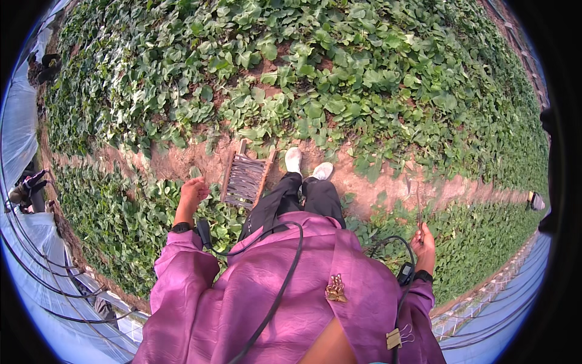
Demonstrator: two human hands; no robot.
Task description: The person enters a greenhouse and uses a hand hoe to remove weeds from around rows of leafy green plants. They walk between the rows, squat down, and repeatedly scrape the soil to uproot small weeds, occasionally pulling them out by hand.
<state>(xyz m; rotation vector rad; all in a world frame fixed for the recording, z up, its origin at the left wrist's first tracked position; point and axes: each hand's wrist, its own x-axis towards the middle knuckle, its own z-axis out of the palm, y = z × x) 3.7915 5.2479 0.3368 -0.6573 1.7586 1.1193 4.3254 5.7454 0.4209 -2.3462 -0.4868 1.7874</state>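
Note:
My left hand (193, 191) hangs at the left above low leafy plants, its fingers loosely bent and nothing visible in them. To its right stands a low wooden stool (248, 178) with a woven strap seat, apart from the hand. My right hand (423, 241) is closed around the end of a thin hand tool (419, 204), which points away over the dirt path (363, 182). The shape of the tool's far end is hard to make out against the soil. Both my feet, in white shoes (293, 160), stand on the path beside the stool.
Dense green leafy crops (318, 82) cover the ground beyond the path, and more (113, 218) grow on the near side. Black cables (291, 268) loop across my purple top. Plastic sheeting (20, 118) lines the left edge, where another person (32, 189) is visible.

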